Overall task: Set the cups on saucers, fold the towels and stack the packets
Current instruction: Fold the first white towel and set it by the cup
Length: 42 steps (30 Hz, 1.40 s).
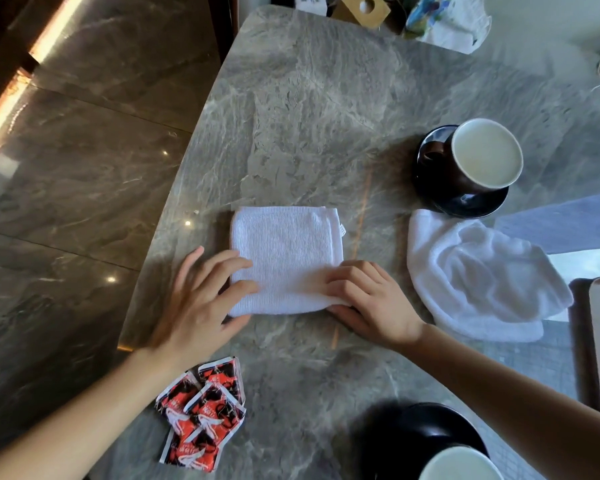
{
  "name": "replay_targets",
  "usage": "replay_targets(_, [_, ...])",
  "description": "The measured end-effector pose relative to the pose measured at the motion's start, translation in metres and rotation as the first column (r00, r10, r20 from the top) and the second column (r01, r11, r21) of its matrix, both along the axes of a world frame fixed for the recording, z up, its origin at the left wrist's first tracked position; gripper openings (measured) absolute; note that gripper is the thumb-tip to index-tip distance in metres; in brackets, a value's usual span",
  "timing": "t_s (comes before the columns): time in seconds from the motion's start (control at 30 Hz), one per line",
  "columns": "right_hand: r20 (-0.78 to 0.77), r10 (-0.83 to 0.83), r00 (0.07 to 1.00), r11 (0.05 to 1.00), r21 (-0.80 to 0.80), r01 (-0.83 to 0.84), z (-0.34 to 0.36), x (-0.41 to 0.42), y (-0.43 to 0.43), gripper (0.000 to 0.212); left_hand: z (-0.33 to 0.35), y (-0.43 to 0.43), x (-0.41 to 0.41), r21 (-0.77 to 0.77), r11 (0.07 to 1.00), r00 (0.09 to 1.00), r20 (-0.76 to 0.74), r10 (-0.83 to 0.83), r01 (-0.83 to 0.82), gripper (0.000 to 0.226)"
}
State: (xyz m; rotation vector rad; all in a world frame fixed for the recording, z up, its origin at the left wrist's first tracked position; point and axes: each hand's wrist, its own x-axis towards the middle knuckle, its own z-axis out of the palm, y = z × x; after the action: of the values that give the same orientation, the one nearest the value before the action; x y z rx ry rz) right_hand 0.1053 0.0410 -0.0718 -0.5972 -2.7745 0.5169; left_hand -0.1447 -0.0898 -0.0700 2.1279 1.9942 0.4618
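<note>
The folded towel (284, 258), a white terry square, lies flat in the middle of the grey marble surface (309, 98), with its edges roughly square to the person. The left hand (198, 299) rests on its near left edge, fingers straight and spread, pressing rather than gripping. The right hand (368, 299) has curled fingers on the near right corner with the thumb at the edge below, so it appears to pinch that corner.

This towel looks finished or nearly so. The coming move likely turns on the crumpled towel (482, 282), a second white terry cloth in a loose heap. It lies just to the right of the right hand, well apart from the left, and its long axis runs from far left to near right. The right hand is clearly the nearer one.

Behind it, 1 dark brown cup with a cream inside (485, 154) stands on a black saucer (465, 202). A second cup (461, 465) on its own saucer sits at the near edge. About 4 red-and-black foil packets (201, 414) overlap loosely beside the left forearm, not yet stacked.
</note>
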Motion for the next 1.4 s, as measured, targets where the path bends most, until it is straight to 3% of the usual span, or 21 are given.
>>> replay_targets(0.07, [-0.076,0.007,0.997,1.0,-0.03,-0.009,0.001,0.0,-0.002,0.02,0.003,0.0,-0.003,0.048,0.999,0.998,0.056,-0.023,0.021,0.019])
replay_targets(0.2, [-0.153,-0.057,0.987,0.989,-0.147,0.035,0.006,0.002,-0.007,0.02,0.014,-0.005,0.004,0.096,0.995,0.972,0.236,0.002,-0.025,0.032])
replay_targets(0.33, [-0.166,-0.258,0.952,0.923,-0.333,0.192,0.015,0.001,-0.012,0.02,0.026,-0.007,0.014,-0.027,0.972,0.837,0.504,0.214,-0.232,0.04])
replay_targets(0.43, [-0.156,-0.393,0.906,0.844,-0.453,0.288,0.016,-0.004,-0.012,0.018,0.024,-0.007,0.021,-0.088,0.955,0.747,0.605,0.276,-0.282,0.027])
replay_targets(0.8, [-0.11,-0.529,0.842,0.742,-0.542,0.395,0.0,-0.032,-0.001,0.008,0.007,0.006,0.033,-0.314,0.798,0.552,0.591,0.588,-0.515,0.015])
replay_targets(1.03, [-0.119,-0.564,0.817,0.737,-0.519,0.433,-0.002,-0.036,0.005,0.01,0.002,0.019,0.033,-0.315,0.753,0.514,0.576,0.636,-0.578,0.02])
replay_targets(1.3, [-0.038,-0.566,0.824,0.734,-0.478,0.482,0.004,-0.042,0.013,0.01,0.004,0.025,0.031,-0.286,0.73,0.558,0.493,0.668,-0.621,0.02])
replay_targets(1.4, [0.012,-0.547,0.837,0.765,-0.4,0.505,0.005,-0.041,0.016,0.009,0.005,0.03,0.029,-0.249,0.749,0.624,0.429,0.653,-0.613,0.017])
